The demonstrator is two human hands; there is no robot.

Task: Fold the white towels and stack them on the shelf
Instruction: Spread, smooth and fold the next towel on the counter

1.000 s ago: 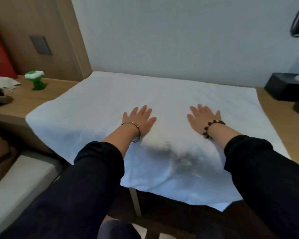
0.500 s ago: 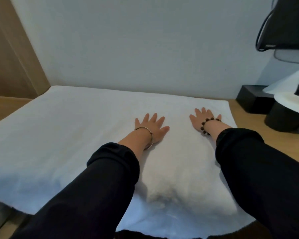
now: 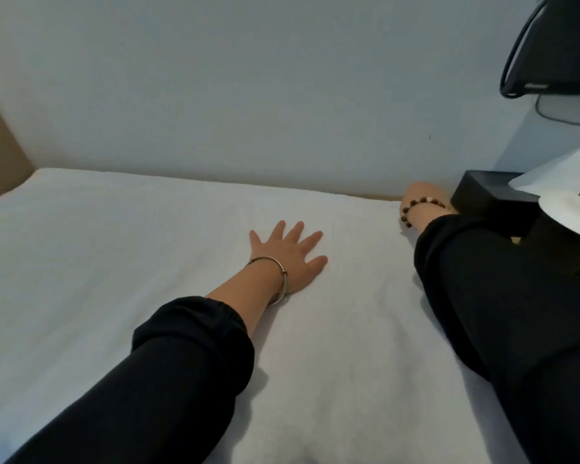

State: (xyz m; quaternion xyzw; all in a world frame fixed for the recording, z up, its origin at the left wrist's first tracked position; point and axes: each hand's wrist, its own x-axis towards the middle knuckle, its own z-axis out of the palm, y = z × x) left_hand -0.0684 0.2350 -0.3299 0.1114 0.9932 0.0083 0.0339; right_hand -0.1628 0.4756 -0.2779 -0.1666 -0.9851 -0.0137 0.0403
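A large white towel [image 3: 121, 262] lies spread flat over the table and fills most of the view. My left hand [image 3: 293, 259] presses on its middle with the palm down and the fingers spread; a metal bangle sits on that wrist. At the towel's far right corner, close to the wall, is my right hand [image 3: 420, 195], with a beaded bracelet on its wrist. Only the back of that hand shows. Its fingers are hidden, so I cannot tell whether they hold the corner.
A black box [image 3: 489, 200] stands just right of my right hand, with white paper [image 3: 556, 172] above it and a dark round container with a pale lid [image 3: 570, 229] beside it. A black device with a cable [image 3: 556, 45] hangs top right. The wall [image 3: 248, 95] runs directly behind the towel.
My right hand slid outward to the towel's far right corner. My left hand stayed flat near the middle. The view moved closer and to the right.
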